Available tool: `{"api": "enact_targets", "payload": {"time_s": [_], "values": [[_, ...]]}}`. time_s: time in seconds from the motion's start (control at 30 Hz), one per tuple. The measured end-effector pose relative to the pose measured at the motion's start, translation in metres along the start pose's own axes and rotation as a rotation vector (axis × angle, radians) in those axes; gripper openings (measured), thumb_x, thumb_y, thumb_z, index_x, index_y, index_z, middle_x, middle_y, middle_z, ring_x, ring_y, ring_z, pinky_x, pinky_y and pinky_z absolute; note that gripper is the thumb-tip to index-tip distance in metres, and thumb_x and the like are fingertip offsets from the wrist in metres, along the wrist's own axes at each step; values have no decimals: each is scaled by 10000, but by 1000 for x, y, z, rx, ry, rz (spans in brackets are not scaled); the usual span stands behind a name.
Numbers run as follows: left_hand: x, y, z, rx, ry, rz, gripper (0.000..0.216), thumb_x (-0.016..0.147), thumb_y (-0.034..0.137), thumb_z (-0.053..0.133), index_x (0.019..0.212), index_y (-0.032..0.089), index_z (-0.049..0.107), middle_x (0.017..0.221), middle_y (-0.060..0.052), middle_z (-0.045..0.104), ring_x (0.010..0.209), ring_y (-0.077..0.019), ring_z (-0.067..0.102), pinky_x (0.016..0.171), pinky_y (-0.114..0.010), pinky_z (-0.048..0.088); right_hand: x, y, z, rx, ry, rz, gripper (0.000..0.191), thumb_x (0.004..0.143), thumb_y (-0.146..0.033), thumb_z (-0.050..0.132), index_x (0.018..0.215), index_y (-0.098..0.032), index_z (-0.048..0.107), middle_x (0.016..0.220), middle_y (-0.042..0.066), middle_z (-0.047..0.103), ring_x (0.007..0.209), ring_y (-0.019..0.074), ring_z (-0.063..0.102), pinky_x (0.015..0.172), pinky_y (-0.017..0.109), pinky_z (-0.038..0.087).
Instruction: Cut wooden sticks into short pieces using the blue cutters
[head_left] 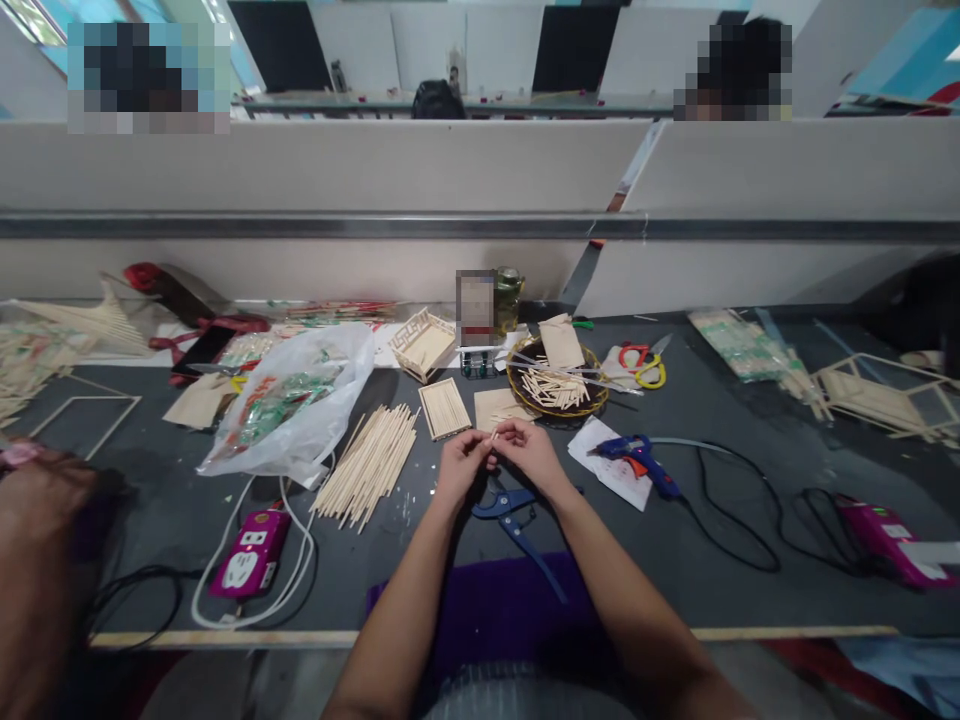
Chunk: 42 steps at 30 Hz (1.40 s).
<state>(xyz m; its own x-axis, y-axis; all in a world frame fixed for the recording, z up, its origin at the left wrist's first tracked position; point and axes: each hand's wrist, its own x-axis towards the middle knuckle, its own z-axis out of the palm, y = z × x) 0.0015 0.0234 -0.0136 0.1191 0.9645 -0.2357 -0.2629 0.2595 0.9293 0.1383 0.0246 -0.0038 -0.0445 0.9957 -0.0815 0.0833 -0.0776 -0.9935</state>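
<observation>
My left hand point(466, 464) and my right hand point(531, 455) meet at the middle of the table, fingertips pinched together. Between them is a short wooden stick point(493, 434), small and mostly covered by the fingers. Below the hands lies a blue-handled cutter point(517, 505) on the dark tabletop. Just beyond is a piece of sandpaper point(491, 402). To the left are a heap of long wooden sticks point(371, 465) and a small rectangular stick panel point(445, 409). Behind the right hand, a round basket point(598, 402) contains many short cut sticks point(555, 384).
A blue glue gun point(637, 460) rests on white paper point(600, 450) at right, its cord trailing toward a magenta power strip point(885, 540). Another power strip point(251, 552) and a plastic bag point(292, 400) lie left. Scissors point(649, 368) sit beyond the basket. Another person's hand point(45, 490) shows far left.
</observation>
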Motion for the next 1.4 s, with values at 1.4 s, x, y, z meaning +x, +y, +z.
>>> {"api": "enact_targets", "payload": {"time_s": [1.4], "values": [[-6, 7, 2, -45, -123, 26, 301, 622, 363, 799, 752, 115, 691, 597, -37, 668, 522, -109, 575, 561, -239, 466, -10, -10, 9, 483, 119, 162, 267, 579, -350, 797, 667, -154, 640, 510, -50, 560, 407, 53, 442, 394, 170, 360]]}}
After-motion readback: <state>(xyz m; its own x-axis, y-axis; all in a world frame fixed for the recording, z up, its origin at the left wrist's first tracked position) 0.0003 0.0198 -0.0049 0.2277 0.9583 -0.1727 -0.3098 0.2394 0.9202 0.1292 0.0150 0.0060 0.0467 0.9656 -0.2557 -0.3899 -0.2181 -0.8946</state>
